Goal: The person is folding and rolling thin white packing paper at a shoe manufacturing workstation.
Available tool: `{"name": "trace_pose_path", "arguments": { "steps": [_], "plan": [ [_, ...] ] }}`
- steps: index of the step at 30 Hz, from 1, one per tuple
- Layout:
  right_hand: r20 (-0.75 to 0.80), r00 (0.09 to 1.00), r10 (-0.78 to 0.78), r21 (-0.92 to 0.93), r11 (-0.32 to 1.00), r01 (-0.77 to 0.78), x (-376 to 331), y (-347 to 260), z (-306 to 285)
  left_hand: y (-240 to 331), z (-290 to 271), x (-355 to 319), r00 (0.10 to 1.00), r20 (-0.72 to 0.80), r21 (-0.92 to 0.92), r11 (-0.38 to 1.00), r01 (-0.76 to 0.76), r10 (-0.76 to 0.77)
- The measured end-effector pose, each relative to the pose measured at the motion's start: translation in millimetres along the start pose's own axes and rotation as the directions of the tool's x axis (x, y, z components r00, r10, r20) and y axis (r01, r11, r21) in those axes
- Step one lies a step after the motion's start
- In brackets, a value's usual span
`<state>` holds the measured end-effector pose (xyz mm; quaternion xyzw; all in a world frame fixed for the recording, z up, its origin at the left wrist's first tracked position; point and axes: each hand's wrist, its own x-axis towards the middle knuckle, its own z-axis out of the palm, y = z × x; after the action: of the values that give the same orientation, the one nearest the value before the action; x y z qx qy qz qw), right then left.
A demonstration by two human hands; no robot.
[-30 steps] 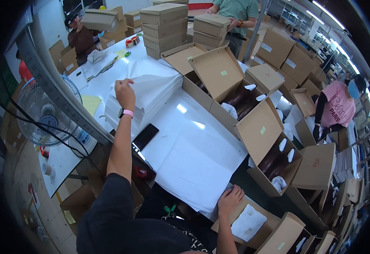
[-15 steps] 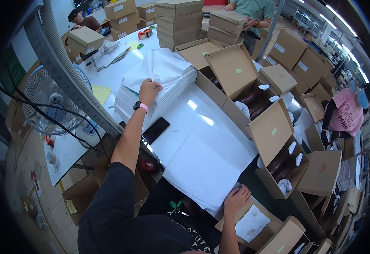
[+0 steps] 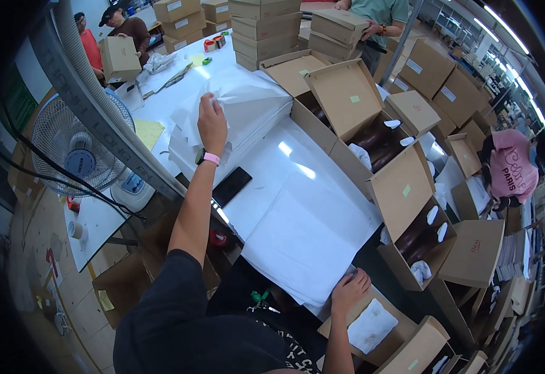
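Observation:
My left hand [image 3: 211, 124] is closed on the edge of a thin white paper sheet [image 3: 247, 91] and raises it off a paper stack [image 3: 257, 134]. The lifted sheet is creased near my fingers. Another layer of white sheets [image 3: 303, 234] lies on the white table in front of me. My right hand [image 3: 351, 290] rests at the near right corner of these sheets, next to an open cardboard box [image 3: 403, 340] with a white paper piece [image 3: 372, 325] in it. Its fingers lie slightly bent and grip nothing visible.
A black phone [image 3: 232, 187] lies by the table's left edge. Open shoeboxes [image 3: 412, 243] with dark brown boots [image 3: 378, 146] line the right side. A metal post [image 3: 113, 118] and a fan [image 3: 80, 149] stand at left. Other people work around the table.
My left hand has moved up and slightly left, pulling the sheet's edge higher off the stack. My right hand stays in place. At far left, a person has tilted a box upright.

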<state>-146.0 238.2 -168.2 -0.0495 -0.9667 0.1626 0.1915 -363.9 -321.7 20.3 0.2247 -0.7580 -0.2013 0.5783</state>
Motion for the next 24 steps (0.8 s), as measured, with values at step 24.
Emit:
{"name": "trace_pose_path", "arguments": {
  "steps": [24],
  "plan": [
    [0.011, 1.000, -0.007, -0.023, 1.000, 0.008, 1, -1, -4, -71, 31, -20, 0.827, 0.562, 0.074, 0.997, -0.018, -0.027]
  ]
}}
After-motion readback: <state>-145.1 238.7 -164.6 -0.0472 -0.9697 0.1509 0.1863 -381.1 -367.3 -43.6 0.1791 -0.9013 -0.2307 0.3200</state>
